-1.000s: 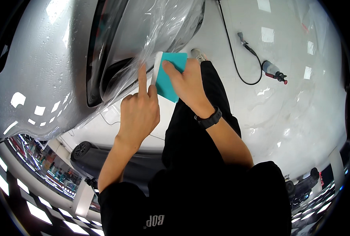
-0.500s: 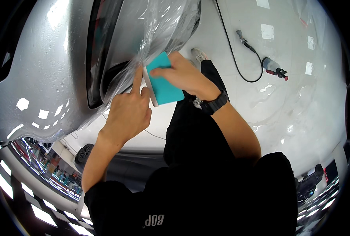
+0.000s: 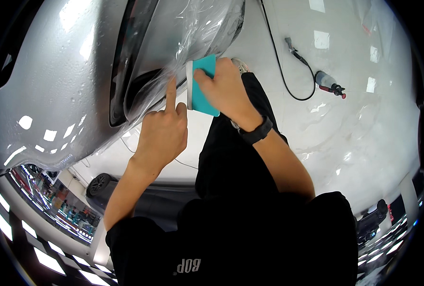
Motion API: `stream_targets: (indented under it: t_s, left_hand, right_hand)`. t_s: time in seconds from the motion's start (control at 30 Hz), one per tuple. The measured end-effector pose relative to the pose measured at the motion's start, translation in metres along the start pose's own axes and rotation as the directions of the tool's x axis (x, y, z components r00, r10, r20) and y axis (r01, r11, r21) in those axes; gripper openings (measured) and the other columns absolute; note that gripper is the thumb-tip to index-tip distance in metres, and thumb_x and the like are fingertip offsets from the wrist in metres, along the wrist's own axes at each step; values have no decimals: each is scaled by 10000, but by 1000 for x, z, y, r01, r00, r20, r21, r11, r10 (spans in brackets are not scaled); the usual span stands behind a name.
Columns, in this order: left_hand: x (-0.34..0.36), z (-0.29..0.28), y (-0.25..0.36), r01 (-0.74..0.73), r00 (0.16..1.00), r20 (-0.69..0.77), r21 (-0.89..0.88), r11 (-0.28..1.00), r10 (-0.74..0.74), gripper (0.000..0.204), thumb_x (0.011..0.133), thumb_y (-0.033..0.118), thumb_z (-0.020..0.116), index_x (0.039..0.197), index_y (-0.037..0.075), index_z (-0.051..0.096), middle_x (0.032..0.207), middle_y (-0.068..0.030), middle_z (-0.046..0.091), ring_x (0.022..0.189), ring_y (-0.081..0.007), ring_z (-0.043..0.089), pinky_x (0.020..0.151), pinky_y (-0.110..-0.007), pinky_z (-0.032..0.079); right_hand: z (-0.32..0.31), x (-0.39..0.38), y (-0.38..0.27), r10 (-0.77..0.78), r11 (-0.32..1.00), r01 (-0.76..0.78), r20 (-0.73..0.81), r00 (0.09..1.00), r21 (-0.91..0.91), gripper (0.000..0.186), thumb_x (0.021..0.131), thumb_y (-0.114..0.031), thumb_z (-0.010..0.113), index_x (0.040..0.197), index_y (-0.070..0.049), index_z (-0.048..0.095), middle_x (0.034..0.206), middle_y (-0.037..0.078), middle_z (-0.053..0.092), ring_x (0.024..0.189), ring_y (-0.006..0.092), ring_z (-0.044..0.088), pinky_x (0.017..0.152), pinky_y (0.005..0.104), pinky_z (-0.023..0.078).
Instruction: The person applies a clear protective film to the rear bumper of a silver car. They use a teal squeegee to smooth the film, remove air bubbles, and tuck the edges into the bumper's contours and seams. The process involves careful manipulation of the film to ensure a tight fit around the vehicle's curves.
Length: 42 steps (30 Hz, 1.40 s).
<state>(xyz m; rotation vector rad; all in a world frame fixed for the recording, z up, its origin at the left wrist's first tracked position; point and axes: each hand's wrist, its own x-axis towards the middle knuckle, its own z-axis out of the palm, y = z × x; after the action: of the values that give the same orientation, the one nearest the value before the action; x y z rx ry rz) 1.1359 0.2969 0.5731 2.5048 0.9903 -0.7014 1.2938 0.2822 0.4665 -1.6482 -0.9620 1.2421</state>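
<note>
A teal squeegee (image 3: 204, 97) with a pale strip along its left edge is gripped in my right hand (image 3: 228, 88), the thumb lying across its face. Clear, wrinkled film (image 3: 185, 47) hangs over the edge of a silver car's bodywork (image 3: 50, 86). My left hand (image 3: 162, 133) holds nothing; its index finger stretches up against the film while other fingers curl in. The squeegee's strip stands a little to the right of that fingertip. Behind the film lies a dark recess (image 3: 140, 90) in the bodywork.
On the glossy white floor (image 3: 336, 128) at the right lie a spray gun (image 3: 293, 47) with a black hose (image 3: 281, 71) and a pump spray bottle (image 3: 330, 83). Water drops dot the silver panel. A dark car (image 3: 159, 200) stands beyond my left arm.
My right hand has moved the squeegee slightly up and to the right, and its tilt is more upright. The left hand has shifted a little to the right, index finger still extended.
</note>
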Motion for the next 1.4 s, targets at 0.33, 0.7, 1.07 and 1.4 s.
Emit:
stream_targets:
  t_s: [0.33,0.7,1.07,1.4]
  left_hand:
    - [-1,6,-5,-20,997,-75,21,1000,21,148,720,41,676,818,-34,593,1511,-392,371,506,-264,651,518,-350,520]
    - [-3,9,-2,28,998,-50,-3,1000,-28,181,689,29,681,825,-52,594,1548,-366,350,491,-257,633,511,-347,519]
    - [0,13,-3,-6,993,-114,-22,1000,3,205,693,33,673,867,-45,598,1549,-372,344,516,-287,652,514,-355,518]
    - [-2,13,2,38,995,-94,-26,999,-40,197,688,17,647,860,-62,596,1583,-350,304,507,-297,648,503,-375,513]
  right_hand:
    - [-12,39,-13,92,993,-117,436,895,30,310,837,-201,684,973,76,654,739,147,657,685,231,668,614,366,526]
    - [-18,7,-8,119,980,-131,88,989,147,250,811,-153,644,685,53,577,552,168,548,497,286,564,536,399,463]
    - [-8,42,-21,149,983,-94,392,908,-157,286,827,-174,681,990,61,662,784,162,679,686,263,664,638,376,521]
    - [-31,31,-6,128,978,-175,335,933,113,266,788,-158,670,782,104,626,663,194,618,562,275,571,570,410,497]
